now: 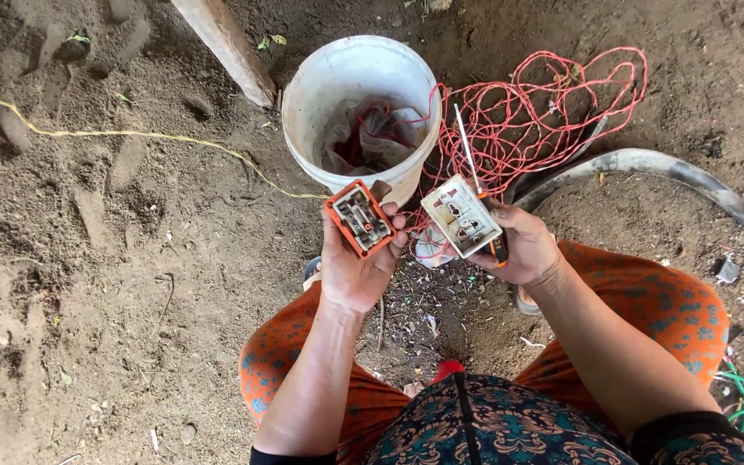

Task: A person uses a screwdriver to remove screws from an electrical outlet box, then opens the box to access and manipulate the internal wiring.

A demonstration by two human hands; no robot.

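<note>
Left hand: clasps a square orange plastic switch housing, ribbed grey inside.
Right hand: grips a dirty white plastic socket plate and a thin metal screwdriver.
Behind: round white plastic bucket, tangled red wire, on loose soil.

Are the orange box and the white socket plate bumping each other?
Apart. The head view shows bare ground between the orange box and the white socket plate.

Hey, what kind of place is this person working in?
Probably an outdoor yard or rough work site: bare dirt ground, a white bucket, and tangled red wire lying loose beside a hose.
</note>
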